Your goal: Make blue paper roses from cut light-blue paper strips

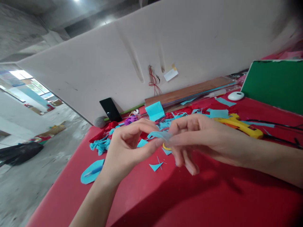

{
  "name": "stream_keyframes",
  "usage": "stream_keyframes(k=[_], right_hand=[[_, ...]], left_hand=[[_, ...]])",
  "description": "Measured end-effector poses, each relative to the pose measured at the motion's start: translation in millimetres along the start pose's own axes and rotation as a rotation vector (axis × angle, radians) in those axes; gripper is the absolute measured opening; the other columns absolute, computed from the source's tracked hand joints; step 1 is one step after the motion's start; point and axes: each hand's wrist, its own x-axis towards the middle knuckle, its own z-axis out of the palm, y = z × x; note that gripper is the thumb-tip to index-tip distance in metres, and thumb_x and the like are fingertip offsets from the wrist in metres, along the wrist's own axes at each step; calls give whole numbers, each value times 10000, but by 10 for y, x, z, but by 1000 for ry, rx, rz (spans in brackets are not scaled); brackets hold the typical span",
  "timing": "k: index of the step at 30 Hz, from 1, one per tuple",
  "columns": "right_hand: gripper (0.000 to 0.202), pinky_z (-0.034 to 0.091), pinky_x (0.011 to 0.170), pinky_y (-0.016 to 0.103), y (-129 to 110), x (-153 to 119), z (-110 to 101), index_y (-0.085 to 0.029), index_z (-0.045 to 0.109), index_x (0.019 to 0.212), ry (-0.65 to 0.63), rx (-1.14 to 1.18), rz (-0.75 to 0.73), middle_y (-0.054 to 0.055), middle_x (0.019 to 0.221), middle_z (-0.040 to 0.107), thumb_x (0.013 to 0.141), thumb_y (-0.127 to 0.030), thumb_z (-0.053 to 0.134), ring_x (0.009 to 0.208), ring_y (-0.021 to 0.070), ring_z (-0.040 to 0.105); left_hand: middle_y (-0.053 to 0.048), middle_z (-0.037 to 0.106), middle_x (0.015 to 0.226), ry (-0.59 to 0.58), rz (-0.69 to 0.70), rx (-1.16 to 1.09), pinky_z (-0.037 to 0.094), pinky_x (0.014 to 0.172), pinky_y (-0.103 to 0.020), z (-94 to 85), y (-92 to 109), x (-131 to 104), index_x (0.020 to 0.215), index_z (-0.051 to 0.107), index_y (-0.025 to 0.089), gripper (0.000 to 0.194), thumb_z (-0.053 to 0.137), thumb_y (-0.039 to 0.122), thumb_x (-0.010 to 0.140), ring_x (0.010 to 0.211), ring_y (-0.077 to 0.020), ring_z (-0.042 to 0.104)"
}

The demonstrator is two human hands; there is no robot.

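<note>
My left hand (pixel 129 145) pinches one end of a small light-blue piece (pixel 157 135) between thumb and fingertips. At its other end, my right hand (pixel 196 135) holds the same piece, slightly blurred, with its lower fingers hanging loose. The piece is curved and lifted above the red table (pixel 189 201). Just beneath it shows a yellow ring (pixel 167 147), partly hidden by my right hand. A pointed blue scrap (pixel 155 166) lies on the table below my hands.
A yellow glue gun (pixel 246 127) lies behind my right forearm. Blue and red scraps, a black phone (pixel 110 108), a white mouse (pixel 235 96) and a green board (pixel 274 85) line the back. A blue oval (pixel 92 171) with a pen on it lies left.
</note>
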Motion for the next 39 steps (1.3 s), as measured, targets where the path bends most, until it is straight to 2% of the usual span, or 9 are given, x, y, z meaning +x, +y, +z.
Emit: stream_keyframes(k=[5,11,15,21,27,32,39], right_hand=[[99,490,461,162,13,18,18,-141,520,759,47,-64,-26,-3,620,626,828,-211,521,463,71,591],[132,502,477,166,-3,14,71,-143,537,712,170,-282,-124,-28,561,610,778,-242,596,475,78,595],[152,498,462,167,-22,7,78,-144,537,691,185,-268,-134,-36,526,598,797,-249,568,458,80,592],[104,483,438,160,-22,21,41,-150,560,725,178,-296,-121,-20,616,638,787,-233,571,456,71,589],[119,457,426,113,-10,-22,53,-157,574,676,228,-409,-158,-52,525,600,775,-223,574,433,39,556],[81,440,415,111,8,-34,73,-157,580,672,283,-510,-169,-46,494,586,749,-148,558,433,45,546],[90,444,421,122,-32,-24,70,-151,584,681,269,-539,-149,-29,510,584,752,-123,536,445,58,556]], left_hand=[[27,562,679,40,-18,-83,425,673,-262,48,-14,-10,676,576,195,96,634,143,732,686,-113,518],[23,543,705,95,-70,-125,422,606,-243,106,-35,-10,662,550,199,116,620,155,743,683,-110,512],[23,549,722,101,-59,-94,435,638,-249,100,-25,-13,666,555,208,115,629,156,736,714,-115,519],[25,567,733,36,3,45,450,685,-240,30,31,-32,693,564,216,119,625,123,735,772,-118,526],[14,588,737,-43,31,294,441,668,-279,-17,107,-24,779,590,214,102,629,133,732,726,-132,541],[9,605,724,-75,138,435,452,666,-303,-35,159,-29,759,620,208,123,637,92,720,688,-127,555],[16,617,724,-70,294,563,439,822,-337,-53,159,-22,775,620,210,154,630,65,725,711,-123,564]])
